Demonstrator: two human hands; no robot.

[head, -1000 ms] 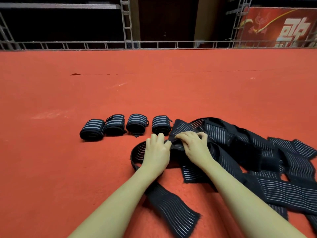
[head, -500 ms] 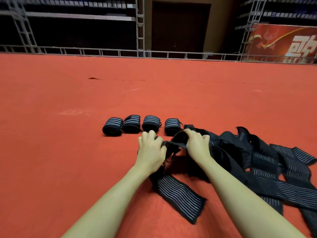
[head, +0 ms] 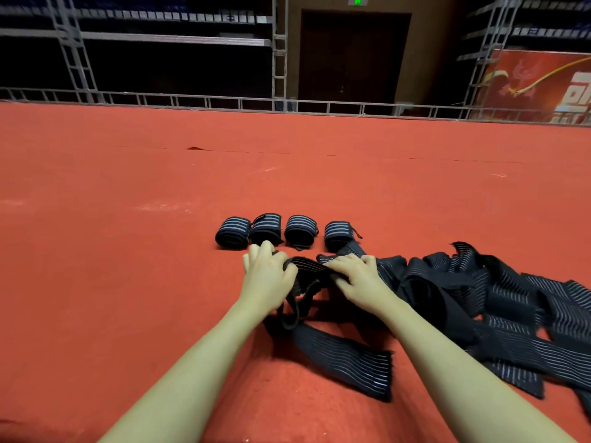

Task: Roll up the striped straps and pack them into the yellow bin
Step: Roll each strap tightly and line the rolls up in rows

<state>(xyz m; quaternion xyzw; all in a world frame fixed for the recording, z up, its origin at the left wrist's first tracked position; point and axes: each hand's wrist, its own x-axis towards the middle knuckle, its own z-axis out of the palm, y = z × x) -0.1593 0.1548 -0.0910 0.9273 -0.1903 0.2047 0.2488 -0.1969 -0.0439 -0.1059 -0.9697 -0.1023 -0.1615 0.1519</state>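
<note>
Since half a second ago the view has tipped up, showing more of the dark door (head: 353, 55). Both hands have kept their hold on the same strap (head: 311, 266): the left hand (head: 267, 276) curls its fingers round one end, and the right hand (head: 359, 279) presses and pinches the other. The strap's loose tail (head: 355, 359) lies on the red floor (head: 128, 251) between the forearms. The heap of unrolled straps (head: 499, 302) is cut off at the right edge, too tangled to count. Four rolled straps (head: 267, 227) sit in a row just beyond the hands. The yellow bin is out of sight.
</note>
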